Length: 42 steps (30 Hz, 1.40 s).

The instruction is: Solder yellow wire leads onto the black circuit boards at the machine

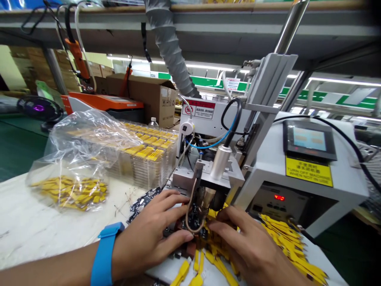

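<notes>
Two bare hands work under the machine head (220,163): L hand (153,228) at L side of black PCB (195,218), thumb & index apart, can't tell if tips grip it; R hand (250,238) curled by yellow flex strips (218,265), fingertips part-hidden, can't tell if pinched. PCB sits beside/below the metal tip (207,199), more PCBs (143,203) to the L. Step in hand: prob. lining up strip w/ PCB; next move seems to call for steady alignment, fingers off the tip, given the HIGH TEMPERATURE label (203,112)

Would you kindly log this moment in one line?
left hand: beside machine head; right hand: at yellow strips; screen: lit
</notes>
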Motion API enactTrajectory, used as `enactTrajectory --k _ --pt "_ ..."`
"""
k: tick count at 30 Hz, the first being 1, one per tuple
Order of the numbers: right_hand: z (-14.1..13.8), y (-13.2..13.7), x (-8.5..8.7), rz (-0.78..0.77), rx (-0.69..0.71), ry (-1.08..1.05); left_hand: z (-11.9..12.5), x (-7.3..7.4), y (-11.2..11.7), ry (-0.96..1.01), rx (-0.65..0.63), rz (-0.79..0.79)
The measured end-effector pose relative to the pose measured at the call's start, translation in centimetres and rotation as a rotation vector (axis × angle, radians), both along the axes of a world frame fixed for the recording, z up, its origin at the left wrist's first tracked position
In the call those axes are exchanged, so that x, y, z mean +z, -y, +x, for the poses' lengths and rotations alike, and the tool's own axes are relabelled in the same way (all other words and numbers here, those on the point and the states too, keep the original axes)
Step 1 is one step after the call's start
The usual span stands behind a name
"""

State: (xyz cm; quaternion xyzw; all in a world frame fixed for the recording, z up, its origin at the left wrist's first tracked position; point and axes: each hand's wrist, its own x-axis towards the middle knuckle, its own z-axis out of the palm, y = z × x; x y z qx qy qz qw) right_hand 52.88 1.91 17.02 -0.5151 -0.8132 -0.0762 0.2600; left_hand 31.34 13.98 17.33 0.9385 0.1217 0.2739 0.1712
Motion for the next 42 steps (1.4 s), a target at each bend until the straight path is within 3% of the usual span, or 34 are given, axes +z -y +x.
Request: enactTrajectory --k 10,17,32,38,42 --pt "0.1 0.3 0.0 -0.008 -0.002 0.018 -0.2 0.1 0.0 0.020 -0.009 -0.007" --pt "0.5 0.3 -0.2 -0.107 -0.003 0.046 -0.3 0.4 0.2 0.012 0.006 -0.021" --pt "0.4 0.1 -0.2 -0.042 0.008 0.013 -0.4 0.1 0.2 -0.002 0.019 0.017" --pt "0.1 0.2 0.0 -0.021 -0.007 -0.012 -0.6 1.3 0.5 0.100 0.047 0.105" --pt "-0.1 0.1 0.2 0.008 -0.041 0.016 -1.5 2.1 1.1 0.219 0.151 0.182"
